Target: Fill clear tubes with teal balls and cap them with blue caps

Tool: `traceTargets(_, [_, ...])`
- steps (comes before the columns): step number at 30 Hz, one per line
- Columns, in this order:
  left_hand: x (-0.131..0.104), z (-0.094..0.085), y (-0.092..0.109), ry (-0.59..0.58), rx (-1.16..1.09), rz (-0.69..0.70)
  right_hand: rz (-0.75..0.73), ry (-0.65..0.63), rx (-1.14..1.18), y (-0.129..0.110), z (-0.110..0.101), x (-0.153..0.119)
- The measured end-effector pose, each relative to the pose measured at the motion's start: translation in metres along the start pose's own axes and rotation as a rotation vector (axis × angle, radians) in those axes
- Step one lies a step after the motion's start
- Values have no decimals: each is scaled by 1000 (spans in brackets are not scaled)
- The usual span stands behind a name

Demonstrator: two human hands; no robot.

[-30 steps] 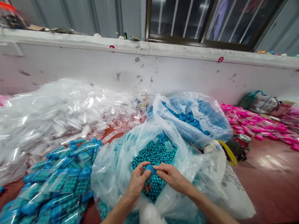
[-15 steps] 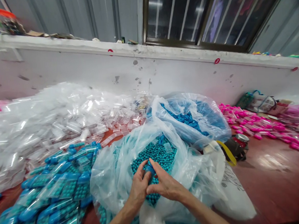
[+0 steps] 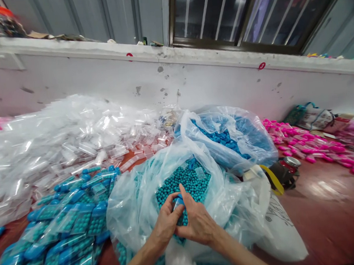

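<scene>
A clear plastic bag (image 3: 130, 207) stands open in front of me, filled with small teal beads (image 3: 182, 178). Over the beads, my left hand (image 3: 168, 219) is closed round a small clear case with a blue cap (image 3: 178, 203). Against the right side of that case presses my right hand (image 3: 196, 221), its index finger pointing up beside the cap and its thumb low down. The fingers hide much of the case. Filled cases of teal beads with blue caps (image 3: 77, 218) lie in a heap on the left.
Empty clear cases (image 3: 75, 134) pile up at the back left. Behind the bead bag is a bag of blue caps (image 3: 222, 139). Pink pieces (image 3: 309, 142), a jar with a metal lid (image 3: 291, 162) and a white sack (image 3: 281, 230) lie to the right on the red surface (image 3: 334, 211).
My right hand has turned a little, its fingers closer together around the case. The case has tilted slightly between my hands. The camera view has shifted slightly.
</scene>
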State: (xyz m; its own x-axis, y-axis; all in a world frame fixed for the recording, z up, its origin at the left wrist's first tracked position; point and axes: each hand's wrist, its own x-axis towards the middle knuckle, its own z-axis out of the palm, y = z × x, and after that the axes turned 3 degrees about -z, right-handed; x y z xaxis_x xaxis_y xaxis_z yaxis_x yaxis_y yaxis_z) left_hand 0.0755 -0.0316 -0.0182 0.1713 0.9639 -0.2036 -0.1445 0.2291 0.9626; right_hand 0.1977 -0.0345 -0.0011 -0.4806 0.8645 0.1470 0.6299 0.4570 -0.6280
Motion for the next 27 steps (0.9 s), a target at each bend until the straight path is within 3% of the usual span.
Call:
traceTargets(4, [-1, 2, 5, -25, 4, -40, 62, 54, 66, 0, 8, -4])
traceTargets(8, [-1, 3, 2, 50, 61, -6, 112, 14, 31, 2, 14, -6])
traceTargets(11, [-3, 4, 1, 55, 98, 25, 88, 20, 23, 4, 16, -7])
traceTargets(16, [-5, 9, 2, 61, 73, -10, 26, 139, -39, 10, 25, -11])
traceTargets(21, [-5, 12, 3, 78, 155, 80, 54, 160, -29, 9, 34, -13])
traceTargets(24, [-6, 5, 5, 73, 287, 87, 65, 32, 106, 3, 26, -12])
traceTargets(27, [-16, -21, 17, 103, 478, 104, 27, -151, 305, 7, 5, -6])
